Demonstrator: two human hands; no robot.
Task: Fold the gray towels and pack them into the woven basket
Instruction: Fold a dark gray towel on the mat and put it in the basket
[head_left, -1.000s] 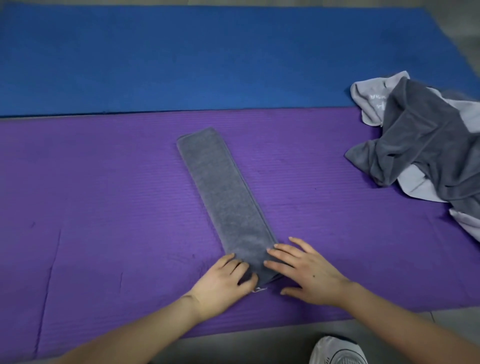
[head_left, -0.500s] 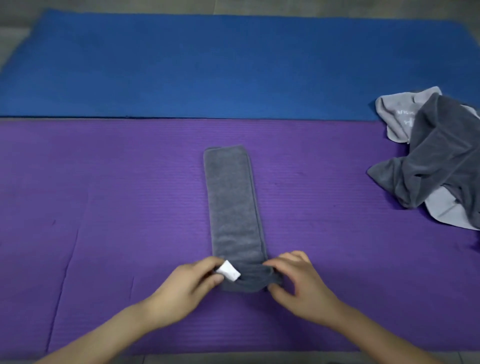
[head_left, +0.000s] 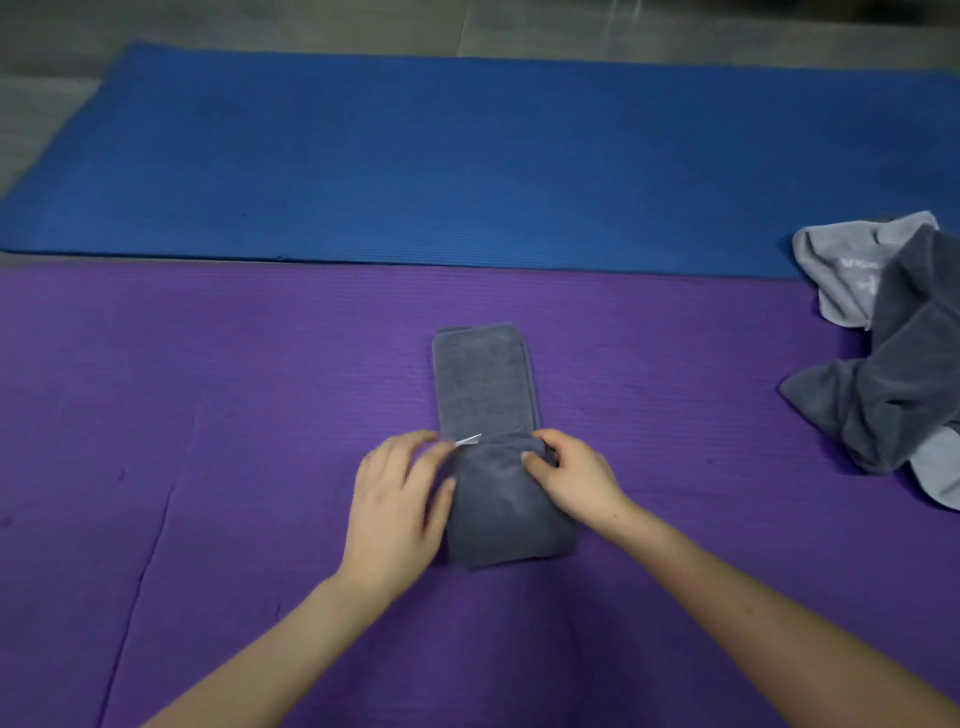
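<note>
Right hand (head_left: 571, 475) pinches the folded gray towel (head_left: 485, 384), fingers curled; left hand (head_left: 402, 499) (blurred) lies alongside, grip unclear.

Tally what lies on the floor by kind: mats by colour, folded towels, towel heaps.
Blue mat: 1
Purple mat: 1
Folded gray towel: 1
Towel heap: 1
Total: 4

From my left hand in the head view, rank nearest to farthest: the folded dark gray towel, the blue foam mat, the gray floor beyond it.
1. Folded dark gray towel, touching the left hand.
2. Blue foam mat, ahead.
3. Gray floor, beyond the mat.
</note>
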